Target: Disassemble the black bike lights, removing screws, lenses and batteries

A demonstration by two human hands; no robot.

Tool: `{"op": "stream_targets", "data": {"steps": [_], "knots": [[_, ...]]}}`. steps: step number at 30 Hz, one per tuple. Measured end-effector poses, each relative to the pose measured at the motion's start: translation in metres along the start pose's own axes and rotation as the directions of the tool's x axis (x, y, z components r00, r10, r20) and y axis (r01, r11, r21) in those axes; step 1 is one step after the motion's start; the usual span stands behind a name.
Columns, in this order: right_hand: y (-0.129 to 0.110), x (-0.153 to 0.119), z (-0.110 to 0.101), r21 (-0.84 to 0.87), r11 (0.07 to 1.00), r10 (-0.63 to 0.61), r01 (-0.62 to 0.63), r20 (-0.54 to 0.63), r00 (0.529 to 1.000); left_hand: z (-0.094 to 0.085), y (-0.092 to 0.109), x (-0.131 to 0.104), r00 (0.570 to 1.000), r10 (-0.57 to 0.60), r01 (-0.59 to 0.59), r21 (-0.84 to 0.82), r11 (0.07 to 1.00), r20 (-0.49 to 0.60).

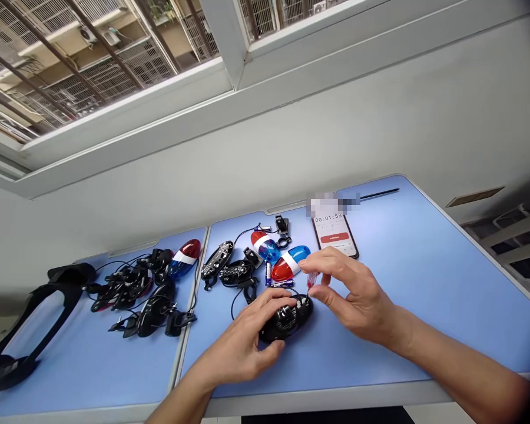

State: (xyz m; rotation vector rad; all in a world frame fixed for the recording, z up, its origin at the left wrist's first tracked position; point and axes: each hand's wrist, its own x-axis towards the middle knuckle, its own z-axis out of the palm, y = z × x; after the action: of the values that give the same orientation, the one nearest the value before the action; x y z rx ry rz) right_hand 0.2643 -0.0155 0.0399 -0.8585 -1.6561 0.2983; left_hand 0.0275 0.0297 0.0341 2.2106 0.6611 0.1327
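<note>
My left hand (251,338) is closed around a black oval bicycle horn unit (287,324), pressing it to the blue table. Between the thumb and fingers of my right hand (351,291) is a small screwdriver (311,279) with a clear, reddish handle. It stands nearly upright above the far right end of the horn unit; its tip is hard to make out. Just beyond lie a red-and-blue lens cover (289,263), another such cover (265,246) and several batteries (268,272). Left of them rest two black opened housings, one (218,259) behind the other (237,272).
A phone (334,228) showing a timer lies toward the back, with a thin black stick (380,193) behind it. Across the table seam, tangled black units (135,282) and a red-and-blue one (185,258) are heaped. A black frame-like object (48,318) stands far left.
</note>
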Motion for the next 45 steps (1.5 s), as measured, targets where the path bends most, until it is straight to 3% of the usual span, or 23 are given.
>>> {"op": "stream_targets", "data": {"steps": [4, 7, 10, 14, 21, 25, 28, 38, 45], "knots": [[0.0021, -0.0025, 0.0013, -0.023, 0.998, 0.053, -0.054, -0.046, 0.998, -0.0008, 0.0012, 0.0003, 1.000, -0.002, 0.002, 0.004, 1.000, -0.002], [0.0023, -0.0028, 0.0000, -0.043, 0.994, 0.102, -0.102, -0.012, 0.995, -0.0011, 0.0003, 0.0003, 1.000, -0.007, 0.007, 0.004, 1.000, -0.002], [0.0027, -0.0026, 0.0001, -0.035, 0.996, 0.087, -0.086, 0.035, 0.996, -0.0014, -0.0002, 0.0005, 1.000, -0.005, 0.005, 0.000, 1.000, 0.002], [0.0035, -0.0038, 0.0027, -0.047, 0.998, 0.051, -0.051, -0.009, 0.999, -0.0021, 0.0013, 0.0012, 1.000, -0.005, 0.005, 0.000, 1.000, 0.000], [0.0013, -0.0047, -0.0011, -0.007, 0.978, 0.208, -0.208, 0.017, 0.978, -0.0041, 0.0038, 0.0017, 1.000, 0.004, -0.004, 0.006, 1.000, 0.018], [-0.0001, -0.0043, -0.0061, 0.013, 0.971, 0.237, -0.237, -0.046, 0.970, -0.0037, 0.0032, 0.0004, 1.000, 0.005, -0.005, 0.007, 1.000, 0.021], [-0.0011, -0.0044, -0.0062, -0.009, 0.978, 0.209, -0.210, -0.057, 0.976, -0.0030, 0.0026, -0.0007, 1.000, 0.001, -0.001, 0.011, 1.000, 0.026], [-0.0018, -0.0044, -0.0010, 0.003, 0.995, 0.103, -0.104, 0.078, 0.992, -0.0033, 0.0038, 0.0009, 0.999, 0.040, -0.041, 0.032, 0.999, 0.028], [-0.0043, 0.0020, -0.0021, -0.112, 0.986, -0.110, 0.124, 0.125, 0.986, -0.0047, 0.0065, 0.0020, 0.999, 0.048, -0.049, 0.009, 0.999, 0.019]]}}
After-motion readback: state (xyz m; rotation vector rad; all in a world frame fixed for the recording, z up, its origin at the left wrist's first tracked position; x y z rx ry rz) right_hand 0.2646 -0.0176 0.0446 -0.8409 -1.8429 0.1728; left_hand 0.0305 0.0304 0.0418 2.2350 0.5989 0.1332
